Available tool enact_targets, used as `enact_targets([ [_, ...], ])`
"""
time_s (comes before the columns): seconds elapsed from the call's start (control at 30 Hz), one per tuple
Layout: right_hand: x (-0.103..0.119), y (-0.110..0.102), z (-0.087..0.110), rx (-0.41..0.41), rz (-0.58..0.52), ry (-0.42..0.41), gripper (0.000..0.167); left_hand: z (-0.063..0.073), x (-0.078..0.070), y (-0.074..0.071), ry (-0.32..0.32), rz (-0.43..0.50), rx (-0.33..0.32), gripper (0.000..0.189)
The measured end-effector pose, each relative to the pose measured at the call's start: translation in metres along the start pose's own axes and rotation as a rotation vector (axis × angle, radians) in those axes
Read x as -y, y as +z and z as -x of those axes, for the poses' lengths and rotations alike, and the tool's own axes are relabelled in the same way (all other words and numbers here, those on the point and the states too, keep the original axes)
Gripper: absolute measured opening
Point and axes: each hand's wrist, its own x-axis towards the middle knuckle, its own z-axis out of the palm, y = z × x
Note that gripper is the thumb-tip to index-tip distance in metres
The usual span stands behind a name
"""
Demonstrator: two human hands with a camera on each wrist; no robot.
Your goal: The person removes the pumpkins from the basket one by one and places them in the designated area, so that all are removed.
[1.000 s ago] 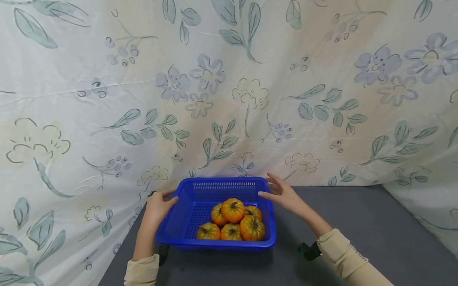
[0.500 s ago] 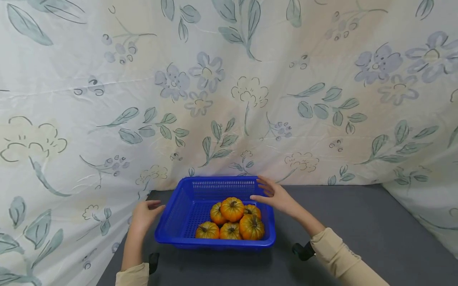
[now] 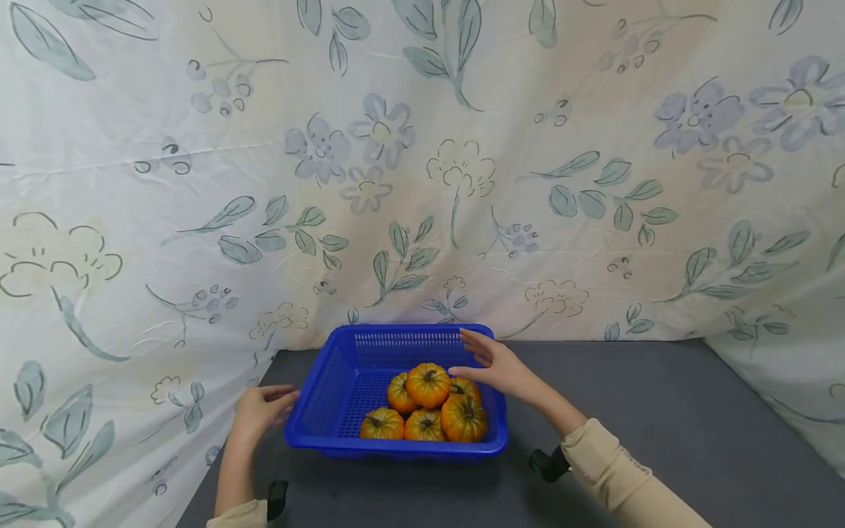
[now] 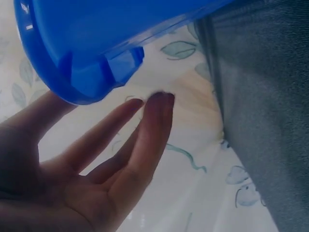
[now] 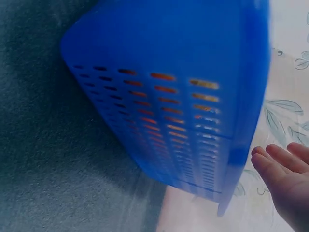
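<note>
A blue plastic basket (image 3: 330,444) with slotted walls sits on the dark table, holding several small orange pumpkins (image 3: 429,385) heaped toward its right side. My left hand (image 3: 259,409) is beside the basket's left wall, fingers loosely bent and holding nothing. In the left wrist view its fingers (image 4: 154,125) hang below the blue rim (image 4: 82,94). Over the basket's right rim reaches my right hand (image 3: 498,367), fingers spread and thumb apart, near the rear right pumpkin (image 3: 470,389). The right wrist view shows the slotted side wall (image 5: 164,106) with orange behind it.
The dark grey table (image 3: 647,418) extends to the right and in front of the basket. A floral curtain (image 3: 422,183) hangs right behind the basket and along the left and right sides. Each wrist wears a black strap device (image 3: 549,464).
My left hand has come off the basket's left rim and moved left and nearer. The right hand has shifted left, further over the basket. Basket and pumpkins stay in place.
</note>
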Motion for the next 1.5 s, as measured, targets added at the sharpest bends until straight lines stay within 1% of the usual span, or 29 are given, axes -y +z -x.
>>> enact_targets([
  [0.13, 0.005, 0.0, -0.003, 0.024, 0.012, -0.022, 0.083, 0.001, 0.005, -0.001, -0.019, 0.02, 0.025, 0.044],
  [0.3, 0.017, -0.002, -0.006, 0.044, 0.018, -0.037, 0.085, 0.003, 0.009, 0.0, -0.02, 0.047, 0.039, 0.045],
  [0.5, 0.027, -0.002, -0.012, 0.06, 0.013, -0.016, 0.083, 0.002, 0.01, 0.001, -0.054, 0.065, 0.064, 0.049],
  [0.67, 0.031, -0.004, -0.019, 0.081, 0.04, -0.014, 0.081, 0.001, 0.01, 0.002, -0.078, 0.085, 0.086, 0.052],
  [0.77, 0.034, -0.005, -0.022, 0.091, 0.047, 0.003, 0.08, 0.0, 0.011, 0.001, -0.082, 0.085, 0.096, 0.052],
  [0.87, 0.035, -0.005, -0.026, 0.103, 0.046, 0.005, 0.079, -0.001, 0.011, 0.001, -0.09, 0.093, 0.106, 0.052],
  [1.07, 0.034, -0.003, -0.033, 0.136, 0.058, -0.006, 0.078, -0.001, 0.013, 0.0, -0.1, 0.144, 0.122, 0.054],
  [1.23, 0.032, 0.001, -0.04, 0.145, 0.1, 0.026, 0.077, 0.0, 0.014, 0.001, -0.101, 0.156, 0.124, 0.059],
  [1.37, 0.031, 0.004, -0.044, 0.18, 0.12, 0.042, 0.075, 0.001, 0.016, 0.002, -0.1, 0.171, 0.121, 0.062],
  [1.5, 0.028, 0.005, -0.045, 0.219, 0.124, 0.043, 0.074, 0.001, 0.018, 0.003, -0.112, 0.208, 0.128, 0.064],
])
